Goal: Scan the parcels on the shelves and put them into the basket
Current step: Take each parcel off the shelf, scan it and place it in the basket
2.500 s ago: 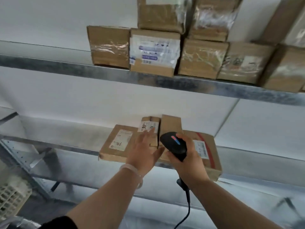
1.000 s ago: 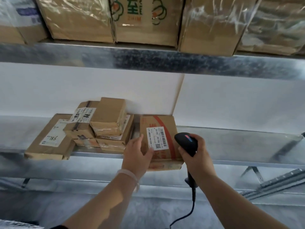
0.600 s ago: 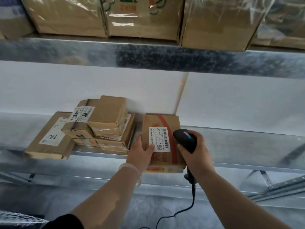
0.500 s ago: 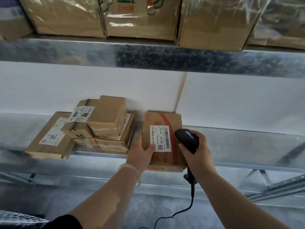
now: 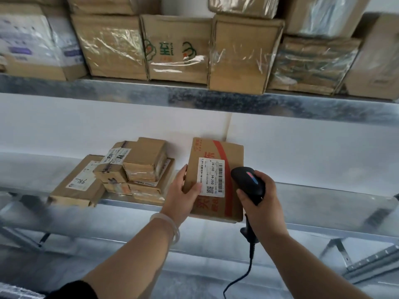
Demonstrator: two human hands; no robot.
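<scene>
Beside the right hand (image 5: 262, 205) gripping the scanner (image 5: 248, 180), the left hand (image 5: 180, 198) is clasping a stiff, probably light parcel (image 5: 216, 154) edgewise.

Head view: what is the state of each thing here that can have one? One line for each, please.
Red-striped parcel, label up, near end past the lower shelf's edge.
Left hand, grips that parcel's left edge.
Right hand, grips the scanner.
Scanner, head by the label, cable hanging.
Small parcels, stacked on the lower shelf, untouched.
Upper-shelf boxes, upright in a row.
</scene>
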